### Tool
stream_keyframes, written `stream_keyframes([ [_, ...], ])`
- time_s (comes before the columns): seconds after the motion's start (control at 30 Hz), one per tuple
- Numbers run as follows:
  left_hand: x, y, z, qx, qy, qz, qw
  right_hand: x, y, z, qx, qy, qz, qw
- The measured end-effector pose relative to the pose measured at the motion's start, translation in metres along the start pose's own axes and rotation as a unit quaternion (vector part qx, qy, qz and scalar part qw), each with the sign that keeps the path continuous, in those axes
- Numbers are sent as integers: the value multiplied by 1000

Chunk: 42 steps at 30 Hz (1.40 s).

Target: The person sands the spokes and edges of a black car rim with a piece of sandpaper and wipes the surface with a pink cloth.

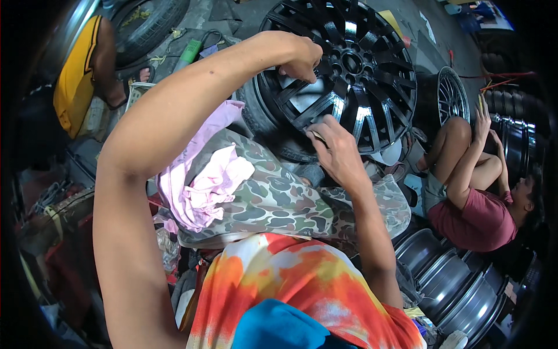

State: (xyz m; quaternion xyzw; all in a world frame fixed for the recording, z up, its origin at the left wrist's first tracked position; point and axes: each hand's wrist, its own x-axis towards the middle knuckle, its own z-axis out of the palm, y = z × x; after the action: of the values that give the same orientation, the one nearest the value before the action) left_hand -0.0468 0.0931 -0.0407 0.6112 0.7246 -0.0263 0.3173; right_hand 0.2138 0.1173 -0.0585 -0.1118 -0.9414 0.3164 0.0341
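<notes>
A glossy black multi-spoke alloy wheel [352, 63] rests tilted on a tire [261, 116] in front of my knees. My left hand [299, 58] reaches across to the wheel's left side, its fingers curled closed at the rim; part of the grip is hidden. Lower down, my right hand [338, 152] is at the near edge of the wheel. Its thumb and fingers pinch a small, thin, pale piece [317, 135], perhaps folded sandpaper, against the rim's lip. A pink cloth [218, 183] lies over my camouflage-clad leg.
A co-worker in a maroon shirt [474, 224] sits at the right, hands raised, near another wheel [452, 96]. Several silver wheels [447, 279] are stacked at lower right. At upper left are a loose tire [148, 32], a green tool [190, 52] and a person in yellow [78, 75].
</notes>
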Motion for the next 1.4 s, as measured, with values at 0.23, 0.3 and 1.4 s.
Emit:
stream_keyframes([
  [0.23,-2,2,2,-20,22,13,999,-6,3,-6,5,-23,35,999],
  [0.3,1,-1,-2,-1,3,-7,1000,0,1,-1,13,6,-5,1000],
  [1.4,-6,-5,-1,-35,7,6,999,-15,4,-10,-51,-2,2,999],
])
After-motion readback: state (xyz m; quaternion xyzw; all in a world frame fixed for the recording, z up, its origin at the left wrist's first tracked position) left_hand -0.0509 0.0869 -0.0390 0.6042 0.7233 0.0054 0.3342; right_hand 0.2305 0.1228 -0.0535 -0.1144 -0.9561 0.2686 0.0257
